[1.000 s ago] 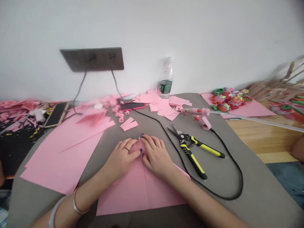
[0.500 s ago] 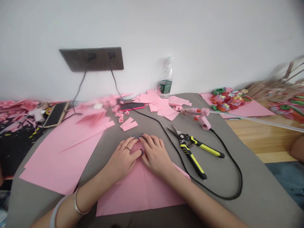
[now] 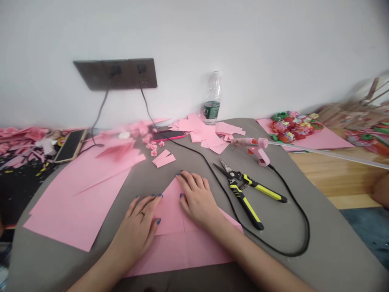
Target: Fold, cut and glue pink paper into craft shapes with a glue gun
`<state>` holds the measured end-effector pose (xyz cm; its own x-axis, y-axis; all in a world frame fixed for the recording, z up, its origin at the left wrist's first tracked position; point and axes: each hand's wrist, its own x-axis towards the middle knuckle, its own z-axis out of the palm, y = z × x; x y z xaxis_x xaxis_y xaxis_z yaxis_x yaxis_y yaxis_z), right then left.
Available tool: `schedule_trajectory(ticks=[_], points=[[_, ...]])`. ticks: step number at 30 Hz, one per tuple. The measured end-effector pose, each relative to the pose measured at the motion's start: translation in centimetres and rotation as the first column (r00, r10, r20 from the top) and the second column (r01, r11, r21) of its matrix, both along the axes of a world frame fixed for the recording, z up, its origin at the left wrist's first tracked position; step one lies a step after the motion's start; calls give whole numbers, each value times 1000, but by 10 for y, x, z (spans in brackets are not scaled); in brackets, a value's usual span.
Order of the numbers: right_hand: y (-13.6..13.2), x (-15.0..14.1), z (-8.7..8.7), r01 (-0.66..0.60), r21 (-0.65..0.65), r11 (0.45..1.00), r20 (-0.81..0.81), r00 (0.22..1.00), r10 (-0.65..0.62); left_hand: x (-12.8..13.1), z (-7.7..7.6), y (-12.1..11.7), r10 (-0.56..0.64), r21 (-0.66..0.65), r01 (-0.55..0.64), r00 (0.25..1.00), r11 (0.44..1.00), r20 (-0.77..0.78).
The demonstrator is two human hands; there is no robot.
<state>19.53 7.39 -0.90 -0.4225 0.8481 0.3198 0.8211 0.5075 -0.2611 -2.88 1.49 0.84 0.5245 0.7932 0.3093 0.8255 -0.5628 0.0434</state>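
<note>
A pink sheet of paper (image 3: pixel 179 251) lies on the grey table in front of me, its far corners folded in to a point with a seam down the middle. My left hand (image 3: pixel 141 225) rests along the left folded edge, fingers stretched out and apart. Near the folded tip, my right hand (image 3: pixel 196 196) lies flat on the paper with its fingers extended. Yellow-and-black shears (image 3: pixel 240 182) lie with parted blades to the right of my right hand.
A pink glue gun (image 3: pixel 258 150) trails a black cord around the shears. Pink sheets (image 3: pixel 75 211) cover the left side. Cut pink pieces (image 3: pixel 209 136), a bottle (image 3: pixel 212 99) and a phone (image 3: pixel 71 146) stand or lie farther back. Colourful flowers (image 3: pixel 294 126) sit at the right.
My left hand has slid from the folded tip down and to the left along the paper's edge. My right hand has stayed near the tip.
</note>
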Motion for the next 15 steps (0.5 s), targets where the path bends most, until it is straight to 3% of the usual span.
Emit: schedule_trajectory(ticks=[11,15], points=[[-1,1,3,-7,-26,1000,-1,1000,6,-55,2,-42,76,41,-79,995,996,68],[-1,1,4,-10,-29,1000,-17,1000,9,-79,-2,-45,-9,77,1,996,997,93]])
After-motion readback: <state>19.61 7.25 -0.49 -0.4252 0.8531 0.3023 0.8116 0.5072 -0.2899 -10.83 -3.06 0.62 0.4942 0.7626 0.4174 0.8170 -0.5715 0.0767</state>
